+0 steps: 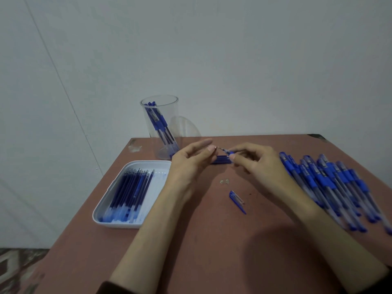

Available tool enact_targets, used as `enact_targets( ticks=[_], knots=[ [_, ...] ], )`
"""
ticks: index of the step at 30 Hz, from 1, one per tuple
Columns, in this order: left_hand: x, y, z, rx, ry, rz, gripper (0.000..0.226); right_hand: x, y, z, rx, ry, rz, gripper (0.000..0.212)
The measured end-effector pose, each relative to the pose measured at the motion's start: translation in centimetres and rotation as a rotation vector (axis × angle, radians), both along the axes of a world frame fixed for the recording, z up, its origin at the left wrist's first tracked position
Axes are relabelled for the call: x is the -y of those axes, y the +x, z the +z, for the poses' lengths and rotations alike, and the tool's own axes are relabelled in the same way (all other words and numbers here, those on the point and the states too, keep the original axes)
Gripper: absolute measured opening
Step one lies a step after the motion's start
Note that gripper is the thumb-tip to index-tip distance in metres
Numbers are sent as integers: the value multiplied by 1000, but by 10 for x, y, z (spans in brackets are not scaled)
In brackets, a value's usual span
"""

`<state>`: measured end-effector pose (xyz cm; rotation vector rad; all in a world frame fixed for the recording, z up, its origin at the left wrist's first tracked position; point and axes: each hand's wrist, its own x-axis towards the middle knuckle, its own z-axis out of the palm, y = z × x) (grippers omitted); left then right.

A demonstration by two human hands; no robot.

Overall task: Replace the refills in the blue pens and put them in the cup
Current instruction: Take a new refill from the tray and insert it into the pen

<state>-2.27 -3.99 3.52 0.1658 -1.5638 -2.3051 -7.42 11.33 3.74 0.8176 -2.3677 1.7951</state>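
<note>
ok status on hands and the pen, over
Both busy: right hand pinches the pen at its blue grip, left hand pinches its tip. Its cap lies on the table. Loose refills under the hands, short of the cup.

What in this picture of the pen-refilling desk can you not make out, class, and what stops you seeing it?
Head view only.
1. Pen gripped between left hand and right hand: fingers cover the barrel, so whether a refill is inside is unseen.
2. Pile of pens: cut off by the right edge, so uncountable.
3. Loose refills: partly behind both hands.
4. Cup: its pens overlap and blur.
</note>
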Motion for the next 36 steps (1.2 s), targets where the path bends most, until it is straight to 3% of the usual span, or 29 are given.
enact_targets(
  ticks=[4,11,17,21,28,32,36],
  knots=[
    [-1,1,0,-38,-1,-19,19,1,-1,-1,-39,34,-11,17],
    [-3,-2,-5,-29,-219,12,24,1,5,-1,-159,127,-77,10],
    [-5,-1,-2,-68,-28,-70,36,5,8,1,160,-38,54,12],
    [-11,1,1,-97,-5,-86,38,6,12,4,261,-113,105,15],
    [-10,1,-4,-49,-100,-86,13,7,10,4,257,-208,126,15],
    [-15,2,-3,-53,-65,-127,20,8,13,4,232,-161,140,20],
    [-10,0,-4,-64,-143,-38,19,8,12,6,267,-259,157,19]
  ],
)
